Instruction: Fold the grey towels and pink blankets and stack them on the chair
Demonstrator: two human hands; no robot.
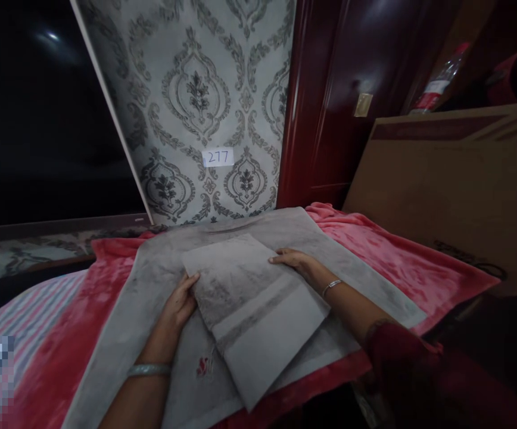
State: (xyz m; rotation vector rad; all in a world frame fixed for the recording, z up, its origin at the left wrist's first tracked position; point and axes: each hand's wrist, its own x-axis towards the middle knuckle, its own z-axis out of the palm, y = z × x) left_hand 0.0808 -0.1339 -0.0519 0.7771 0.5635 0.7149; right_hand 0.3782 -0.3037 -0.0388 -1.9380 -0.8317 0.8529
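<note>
On top of the spread grey towel (330, 250), a folded towel (249, 310) is being squared between the flat, open left hand (178, 305) and right hand (295, 262), nothing being gripped; smoothing seems needed next.

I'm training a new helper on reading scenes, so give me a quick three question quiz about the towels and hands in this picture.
1. True or false: the folded grey towel lies on top of a larger grey towel.
2. Which hand rests flat on the folded towel's far right edge? A) left hand B) right hand
3. What colour is the blanket under both towels?

Key
1. True.
2. B: the right hand lies flat there, while the left hand touches the folded towel's left edge.
3. Pink-red.
</note>
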